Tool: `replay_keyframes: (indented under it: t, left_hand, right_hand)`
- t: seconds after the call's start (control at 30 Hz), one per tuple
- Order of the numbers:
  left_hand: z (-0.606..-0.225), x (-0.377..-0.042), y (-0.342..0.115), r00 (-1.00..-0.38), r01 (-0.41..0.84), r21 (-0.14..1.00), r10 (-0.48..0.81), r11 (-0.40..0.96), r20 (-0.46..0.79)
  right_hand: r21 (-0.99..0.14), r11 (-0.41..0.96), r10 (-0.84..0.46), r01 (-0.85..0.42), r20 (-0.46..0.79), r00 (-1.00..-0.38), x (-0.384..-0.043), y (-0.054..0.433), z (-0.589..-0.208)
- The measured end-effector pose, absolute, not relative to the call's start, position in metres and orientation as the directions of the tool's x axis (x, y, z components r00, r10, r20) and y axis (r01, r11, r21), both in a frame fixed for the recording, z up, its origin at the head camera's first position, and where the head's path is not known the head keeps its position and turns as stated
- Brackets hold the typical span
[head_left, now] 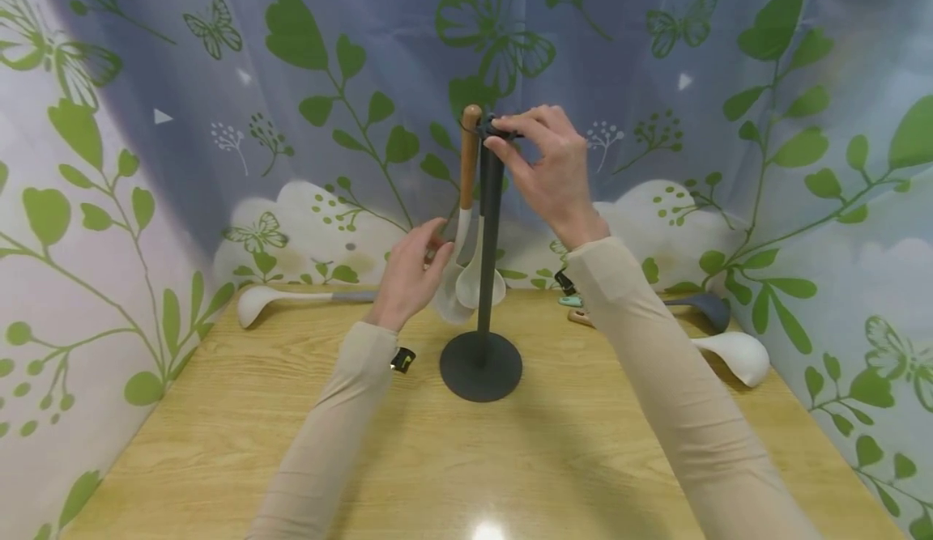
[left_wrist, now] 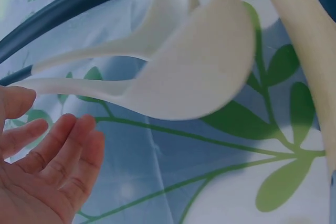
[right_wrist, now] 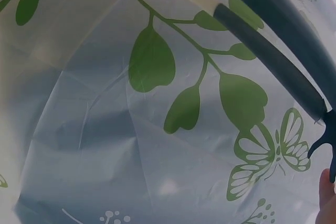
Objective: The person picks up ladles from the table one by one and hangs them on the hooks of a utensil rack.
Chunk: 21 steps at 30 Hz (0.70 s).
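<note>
A black utensil stand [head_left: 490, 248] rises from its round base on the table. At its top, my right hand [head_left: 550, 163] pinches the dark hook rack [right_wrist: 329, 129] between thumb and fingers. From the rack hang a utensil with a wooden handle [head_left: 469, 167] and a dark-handled white ladle [head_left: 472, 281]. My left hand [head_left: 413, 273] is beside the hanging utensils, fingers loosely bent, holding nothing. In the left wrist view, a white ladle bowl [left_wrist: 199, 61] is close past its fingertips, with another white utensil [left_wrist: 142, 35] behind it.
On the wooden table [head_left: 219, 435], a white ladle with a grey handle [head_left: 284, 297] lies at the back left. At the right lie a dark ladle [head_left: 710, 311], a white ladle [head_left: 739, 358] and handle ends [head_left: 571, 301], partly behind my right arm. A leaf-patterned curtain [head_left: 394, 30] stands behind.
</note>
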<state>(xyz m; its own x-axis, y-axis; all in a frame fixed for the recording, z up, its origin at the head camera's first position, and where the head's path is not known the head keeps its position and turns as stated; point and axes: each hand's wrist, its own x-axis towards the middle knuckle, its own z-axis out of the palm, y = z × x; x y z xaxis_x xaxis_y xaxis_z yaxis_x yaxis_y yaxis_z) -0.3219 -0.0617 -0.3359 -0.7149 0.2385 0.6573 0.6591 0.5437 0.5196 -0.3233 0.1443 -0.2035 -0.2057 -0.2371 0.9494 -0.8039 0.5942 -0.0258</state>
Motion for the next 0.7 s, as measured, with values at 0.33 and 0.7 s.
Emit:
replay_keyframes:
  t: [0.33, 0.7]
  left_hand:
    - [-0.357, -0.332, -0.079, -0.773, 0.598, 0.522, 0.264, 0.608, 0.578]
    - [-0.391, -0.346, -0.116, -0.863, 0.467, 0.504, 0.251, 0.727, 0.438]
  right_hand:
    - [-0.025, 0.586, -0.231, -0.810, 0.953, -0.196, -0.323, 0.145, -0.204]
    - [-0.031, 0.581, -0.226, -0.813, 0.954, -0.198, -0.323, 0.140, -0.204]
